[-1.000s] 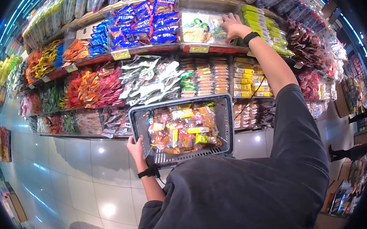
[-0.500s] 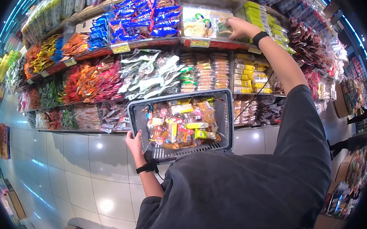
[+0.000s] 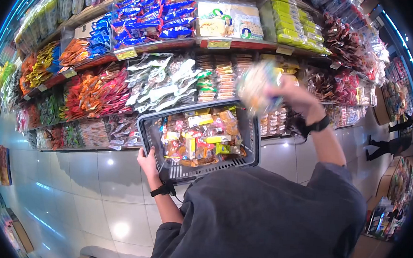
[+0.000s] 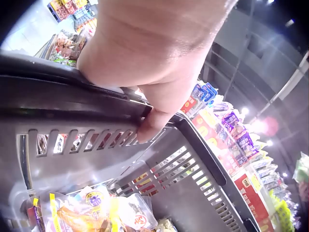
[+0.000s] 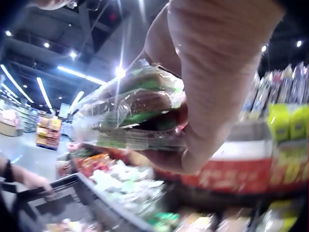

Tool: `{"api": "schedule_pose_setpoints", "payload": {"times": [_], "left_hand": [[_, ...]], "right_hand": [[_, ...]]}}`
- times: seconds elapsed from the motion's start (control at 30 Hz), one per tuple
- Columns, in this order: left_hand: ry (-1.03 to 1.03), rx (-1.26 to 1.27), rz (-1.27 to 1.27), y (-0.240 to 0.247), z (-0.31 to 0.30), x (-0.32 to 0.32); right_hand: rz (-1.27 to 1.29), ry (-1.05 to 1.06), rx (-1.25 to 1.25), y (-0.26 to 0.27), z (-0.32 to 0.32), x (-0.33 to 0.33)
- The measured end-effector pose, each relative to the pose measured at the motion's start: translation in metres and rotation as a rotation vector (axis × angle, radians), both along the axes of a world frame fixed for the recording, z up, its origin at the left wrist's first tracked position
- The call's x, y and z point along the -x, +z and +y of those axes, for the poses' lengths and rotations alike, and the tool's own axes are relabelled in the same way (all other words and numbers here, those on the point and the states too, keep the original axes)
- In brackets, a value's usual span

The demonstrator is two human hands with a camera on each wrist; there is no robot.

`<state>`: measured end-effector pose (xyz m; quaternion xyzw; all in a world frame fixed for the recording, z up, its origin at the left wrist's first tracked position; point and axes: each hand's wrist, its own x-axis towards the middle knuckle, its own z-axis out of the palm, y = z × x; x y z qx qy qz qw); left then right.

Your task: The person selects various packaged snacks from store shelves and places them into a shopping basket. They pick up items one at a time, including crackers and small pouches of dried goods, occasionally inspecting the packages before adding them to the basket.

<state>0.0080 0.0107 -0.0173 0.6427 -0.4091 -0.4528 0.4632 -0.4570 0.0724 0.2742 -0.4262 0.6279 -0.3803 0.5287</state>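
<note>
My right hand (image 3: pixel 295 97) grips clear plastic snack packets (image 5: pixel 135 106) with green parts, held in front of the shelves. They look stacked in the right wrist view, and motion blurs them in the head view. Below and to their left is a grey shopping basket (image 3: pixel 144 129), tilted, holding a heap of small wrapped snacks (image 3: pixel 203 138). My left hand (image 3: pixel 149 164) holds the basket's left rim, its thumb over the inner wall in the left wrist view (image 4: pixel 159 111). Most of that hand's fingers are hidden behind the rim.
Tiered shelves hold blue snack bags (image 3: pixel 178 19), white packets (image 3: pixel 162 80) and yellow-green packs (image 3: pixel 290 22). On the upper shelf, a bin has a printed picture panel (image 3: pixel 230 23). Tiled floor (image 3: pixel 86 207) lies to the left; another person's legs (image 3: pixel 382 146) show at far right.
My right hand has come out of the upper shelf bin, down toward the basket, bringing the clear packets with it. The left hand keeps its hold on the basket rim.
</note>
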Motion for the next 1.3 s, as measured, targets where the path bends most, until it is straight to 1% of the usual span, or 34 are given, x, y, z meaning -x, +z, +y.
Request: {"api": "schedule_pose_setpoints", "payload": {"times": [0.03,0.07,0.1,0.13,0.17,0.2,0.27,0.33,0.4,0.47,0.5,0.53,0.6,0.67,0.73,0.8,0.87,0.9,0.93,1.0,1.03,1.07,1.13,1.17,1.2,1.3], "left_hand": [[-0.014,0.010,0.003,0.003,0.001,0.000],[-0.021,0.001,-0.013,0.004,0.002,0.000],[-0.016,-0.006,-0.001,0.005,0.001,0.000],[-0.013,-0.013,0.010,0.006,0.000,0.001],[-0.012,-0.023,0.011,0.012,0.001,0.004],[-0.025,-0.028,-0.004,0.017,0.001,0.006],[-0.016,-0.061,0.085,0.025,0.004,0.009],[-0.007,-0.091,0.103,0.026,0.005,0.010],[-0.021,-0.070,0.091,0.023,0.004,0.008],[-0.021,-0.054,0.088,0.017,0.004,0.006],[-0.021,-0.035,0.090,0.015,0.003,0.005],[-0.013,-0.038,0.092,0.015,0.002,0.006],[0.000,-0.036,0.063,0.016,0.002,0.007],[0.002,-0.040,0.026,0.015,0.001,0.007],[-0.002,-0.042,-0.011,0.013,0.000,0.007],[0.012,-0.083,0.008,0.010,-0.002,0.006],[0.009,-0.046,0.016,0.008,-0.001,0.004],[-0.001,-0.072,-0.007,0.010,-0.001,0.004],[-0.009,-0.097,-0.029,0.012,-0.001,0.005],[0.008,-0.057,-0.008,0.009,-0.001,0.007],[0.014,-0.023,0.010,0.007,-0.001,0.006],[0.025,-0.022,0.009,0.004,-0.001,0.005],[0.012,-0.033,-0.063,0.001,-0.001,0.003],[0.012,-0.017,-0.060,0.000,-0.001,0.003],[0.019,-0.024,-0.060,-0.003,0.000,0.002],[0.020,-0.014,-0.025,-0.010,-0.003,0.001]], "right_hand": [[-0.089,0.099,-0.072,-0.023,0.007,-0.022],[-0.272,0.163,-0.198,-0.063,0.015,-0.036],[-0.400,0.006,-0.442,-0.118,0.023,-0.048],[-0.602,-0.025,-0.572,-0.135,0.027,-0.069],[-0.693,-0.066,-0.626,-0.165,0.030,-0.085],[-0.652,-0.044,-0.691,-0.189,0.030,-0.091],[-0.852,-0.092,-0.647,-0.217,0.022,-0.106],[-0.890,-0.240,-0.545,-0.209,0.019,-0.123],[-0.892,-0.233,-0.550,-0.209,0.020,-0.128],[-0.656,-0.047,-0.659,-0.202,0.021,-0.130],[-0.503,0.025,-0.680,-0.207,0.022,-0.127],[-0.498,0.031,-0.686,-0.194,0.020,-0.122],[-0.226,0.221,-0.331,-0.157,0.008,-0.104],[-0.072,0.207,-0.010,-0.119,-0.025,-0.086],[0.265,0.261,0.315,-0.114,-0.075,-0.047],[0.893,0.280,0.327,-0.120,-0.123,-0.009],[1.325,0.331,0.394,-0.147,-0.153,0.017],[1.377,0.346,0.312,-0.163,-0.166,0.023],[1.378,0.350,0.322,-0.174,-0.177,0.028],[1.288,0.470,0.328,-0.193,-0.194,0.037],[1.349,0.468,0.340,-0.201,-0.199,0.038],[1.348,0.476,0.349,-0.207,-0.206,0.042],[1.279,0.498,0.281,-0.217,-0.217,0.050],[1.270,0.484,0.377,-0.223,-0.221,0.057],[1.249,0.474,0.318,-0.200,-0.212,0.047],[1.264,0.429,0.296,-0.213,-0.219,0.058]]}}
